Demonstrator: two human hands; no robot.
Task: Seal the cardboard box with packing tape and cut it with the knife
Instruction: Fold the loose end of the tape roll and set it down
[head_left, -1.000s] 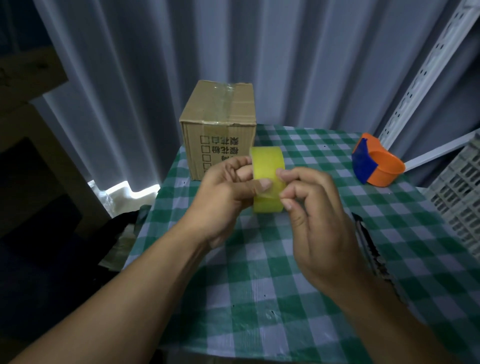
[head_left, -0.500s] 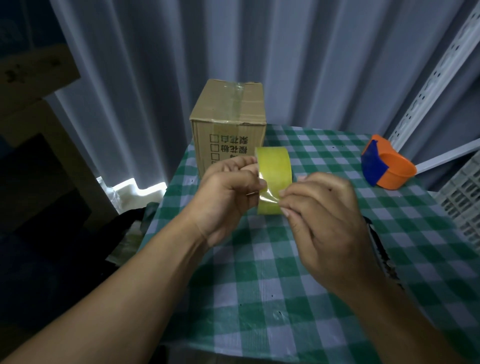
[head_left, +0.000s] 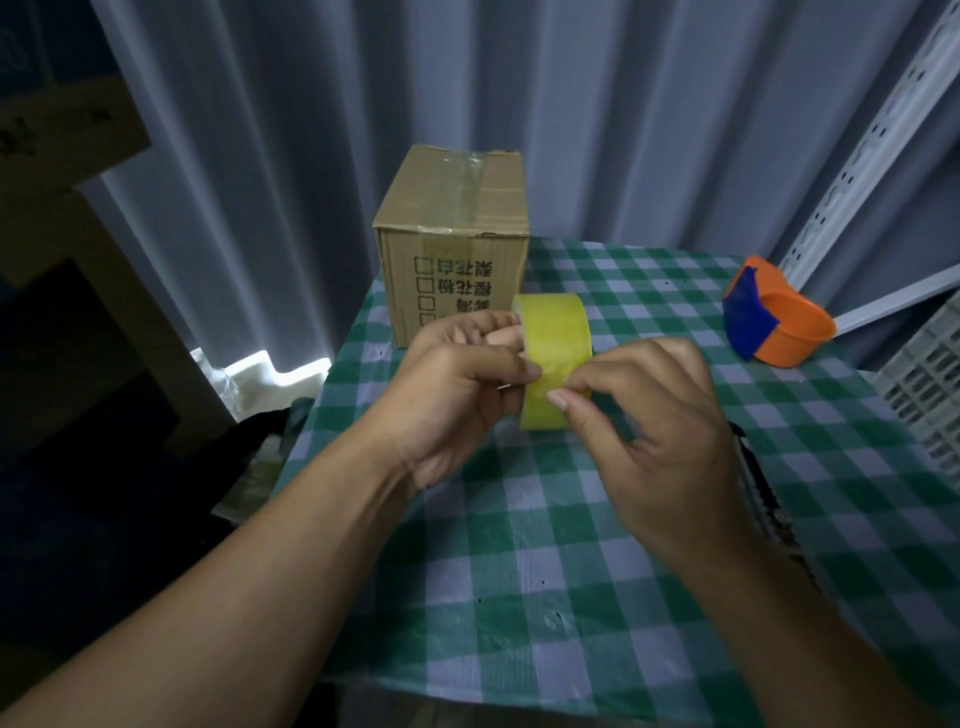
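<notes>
A yellow roll of packing tape (head_left: 555, 332) is held upright above the table in my left hand (head_left: 457, 384), whose fingers grip its left side. My right hand (head_left: 660, 431) pinches at the roll's outer face with thumb and forefinger, on the tape's loose end. Behind the roll, at the table's far left corner, stands the brown cardboard box (head_left: 457, 228), with old clear tape along its top seam and printed characters on its front. A dark knife (head_left: 758, 488) lies on the cloth to the right, mostly hidden by my right wrist.
The table carries a green-and-white checked cloth (head_left: 545, 571). An orange and blue tape dispenser (head_left: 774, 317) sits at the far right. A white plastic crate (head_left: 924, 384) is at the right edge, a metal shelf upright (head_left: 878, 130) beyond it, and grey curtains behind.
My right hand's fingertips have shifted on the roll's face, from its upper part down toward its middle, picking at the tape end. The roll stays in my left hand.
</notes>
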